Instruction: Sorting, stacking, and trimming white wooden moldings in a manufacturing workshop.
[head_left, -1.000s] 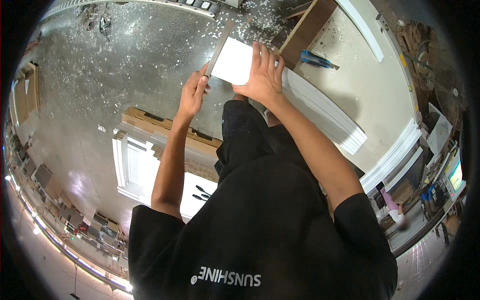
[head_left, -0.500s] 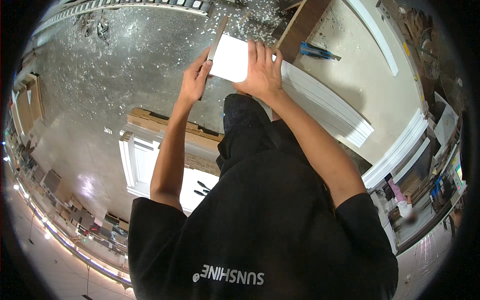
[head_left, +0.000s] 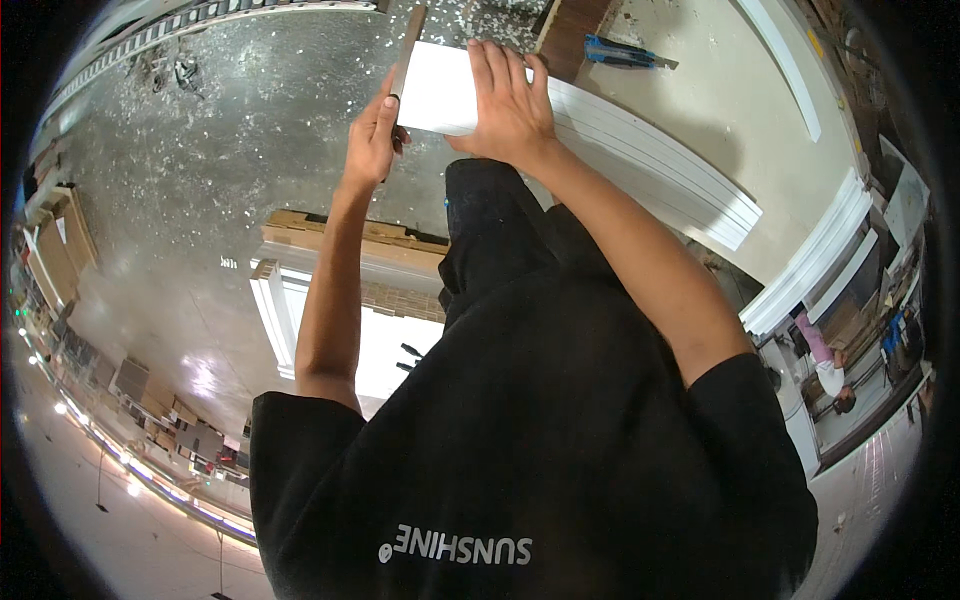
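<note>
My left hand is closed round a long flat file, whose narrow blade lies along the left end of a white board. My right hand spans that board from above, its fingers reaching over the far edge and its thumb at the near edge. The board tops a stack of long white strips running off to the right. Whatever supports the left end from below is hidden.
A blue utility knife lies with its blade out on the pale worktable, beyond the strips. White chips litter the grey floor. Cardboard and white panels are stacked left of my legs. Another person is at the far right.
The view has shifted, so the table and knife sit higher in it. Both hands keep about the same places on the file and board; more of the left fingers shows beneath the file.
</note>
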